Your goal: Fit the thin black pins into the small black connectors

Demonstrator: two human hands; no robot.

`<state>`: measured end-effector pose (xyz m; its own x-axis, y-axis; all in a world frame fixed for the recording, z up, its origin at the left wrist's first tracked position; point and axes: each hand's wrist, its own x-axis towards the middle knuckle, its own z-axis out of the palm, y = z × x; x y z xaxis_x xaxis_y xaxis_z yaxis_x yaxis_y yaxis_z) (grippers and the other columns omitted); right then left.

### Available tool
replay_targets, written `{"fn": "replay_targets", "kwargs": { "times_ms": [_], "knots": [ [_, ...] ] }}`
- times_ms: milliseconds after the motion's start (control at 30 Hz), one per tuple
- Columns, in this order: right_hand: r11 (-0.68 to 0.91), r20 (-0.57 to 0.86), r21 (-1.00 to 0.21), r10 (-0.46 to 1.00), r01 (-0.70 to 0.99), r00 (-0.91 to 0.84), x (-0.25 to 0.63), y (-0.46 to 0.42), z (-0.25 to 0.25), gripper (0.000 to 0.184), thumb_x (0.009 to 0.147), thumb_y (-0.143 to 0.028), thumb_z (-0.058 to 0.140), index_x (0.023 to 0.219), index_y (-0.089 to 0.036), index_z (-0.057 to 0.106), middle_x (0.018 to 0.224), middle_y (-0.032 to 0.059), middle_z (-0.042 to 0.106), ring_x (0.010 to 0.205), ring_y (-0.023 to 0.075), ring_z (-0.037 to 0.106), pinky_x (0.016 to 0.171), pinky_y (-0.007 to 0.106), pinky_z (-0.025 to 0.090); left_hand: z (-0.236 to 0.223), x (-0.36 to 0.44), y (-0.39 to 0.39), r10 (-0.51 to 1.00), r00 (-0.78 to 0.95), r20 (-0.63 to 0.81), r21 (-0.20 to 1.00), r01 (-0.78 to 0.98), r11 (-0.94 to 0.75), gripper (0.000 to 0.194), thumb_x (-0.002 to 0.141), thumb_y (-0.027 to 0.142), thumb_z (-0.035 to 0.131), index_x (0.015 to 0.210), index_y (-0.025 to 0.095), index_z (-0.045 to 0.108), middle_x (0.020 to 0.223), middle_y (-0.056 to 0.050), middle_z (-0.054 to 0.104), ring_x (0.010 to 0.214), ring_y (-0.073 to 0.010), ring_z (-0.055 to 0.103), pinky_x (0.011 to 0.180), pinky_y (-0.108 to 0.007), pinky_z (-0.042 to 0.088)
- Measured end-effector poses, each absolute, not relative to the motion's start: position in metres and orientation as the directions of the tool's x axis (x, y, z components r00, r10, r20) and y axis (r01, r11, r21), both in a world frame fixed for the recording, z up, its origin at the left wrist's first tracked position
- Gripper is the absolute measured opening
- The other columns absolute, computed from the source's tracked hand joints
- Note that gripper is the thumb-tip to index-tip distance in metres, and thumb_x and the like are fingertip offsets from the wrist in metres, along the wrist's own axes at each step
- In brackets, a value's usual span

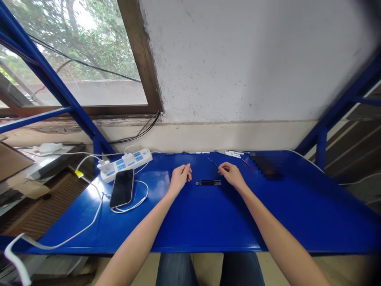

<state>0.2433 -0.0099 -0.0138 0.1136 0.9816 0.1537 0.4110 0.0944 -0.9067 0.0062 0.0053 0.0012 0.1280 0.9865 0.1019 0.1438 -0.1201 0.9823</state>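
My right hand pinches one end of a thin dark pen refill, whose narrow tip points up and to the left, away from me. Between my hands, several similar pen refills lie side by side on the blue table. My left hand is curled closed to the left of this row, apart from it, and nothing shows in its fingers.
White pen parts lie along the back edge by the wall, with a red-ended pen closer. A phone, a power strip and white cables occupy the left side. Blue frame posts rise at both ends.
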Motion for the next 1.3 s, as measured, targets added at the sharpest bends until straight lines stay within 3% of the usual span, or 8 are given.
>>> {"fn": "replay_targets", "kwargs": {
  "times_ms": [167, 300, 433, 867, 1300],
  "knots": [
    [0.035, 0.034, -0.999, 0.998, -0.011, 0.043, 0.233, -0.014, -0.004, 0.032, 0.068, -0.046, 0.068, 0.076, -0.017, 0.059, 0.068, 0.0019, 0.059, 0.062, 0.0138, 0.055, 0.055, 0.025, 0.039, 0.006, 0.009, 0.002, 0.985, 0.140, 0.105, 0.995, -0.020, -0.103, 0.032, 0.078, 0.046, 0.063, 0.075, 0.014, 0.059, 0.062, -0.003, 0.064, 0.053, -0.0110, 0.056, 0.051, -0.023, 0.041],
    [-0.019, -0.017, -0.959, 1.000, -0.282, -0.010, 0.231, -0.016, 0.000, 0.036, 0.063, -0.044, 0.078, 0.079, -0.016, 0.061, 0.071, 0.0015, 0.059, 0.066, 0.0125, 0.055, 0.060, 0.025, 0.042, 0.008, 0.010, 0.001, 0.983, 0.147, 0.114, 0.986, -0.141, -0.093, 0.026, 0.074, 0.035, 0.070, 0.086, 0.013, 0.062, 0.078, -0.007, 0.070, 0.069, -0.0140, 0.063, 0.064, -0.026, 0.048],
    [-0.037, -0.026, -0.904, 0.999, -0.427, -0.032, 0.231, -0.015, -0.001, 0.033, 0.063, -0.039, 0.081, 0.080, -0.016, 0.065, 0.068, 0.0004, 0.058, 0.068, 0.0118, 0.054, 0.063, 0.025, 0.042, 0.006, 0.012, 0.001, 0.979, 0.177, 0.097, 0.966, -0.254, -0.050, 0.030, 0.072, 0.032, 0.073, 0.092, 0.013, 0.062, 0.091, -0.010, 0.072, 0.080, -0.0166, 0.066, 0.073, -0.029, 0.051],
    [-0.052, -0.017, -0.862, 0.997, -0.504, -0.074, 0.225, -0.019, 0.007, 0.028, 0.067, -0.035, 0.079, 0.085, -0.016, 0.070, 0.076, 0.0030, 0.063, 0.073, 0.0130, 0.056, 0.067, 0.026, 0.044, 0.011, 0.015, -0.003, 0.979, 0.139, 0.146, 0.948, -0.301, -0.099, 0.026, 0.073, 0.030, 0.073, 0.093, 0.013, 0.068, 0.091, -0.010, 0.071, 0.082, -0.0171, 0.066, 0.072, -0.029, 0.051],
    [-0.024, 0.021, -0.893, 0.995, -0.449, -0.095, 0.225, -0.019, 0.005, 0.029, 0.071, -0.038, 0.076, 0.090, -0.016, 0.072, 0.082, 0.0050, 0.064, 0.076, 0.0144, 0.058, 0.070, 0.028, 0.045, 0.010, 0.016, -0.004, 0.970, 0.188, 0.152, 0.960, -0.262, -0.100, 0.025, 0.073, 0.030, 0.072, 0.089, 0.014, 0.061, 0.089, -0.009, 0.072, 0.082, -0.0191, 0.068, 0.072, -0.030, 0.052]
  ]
}}
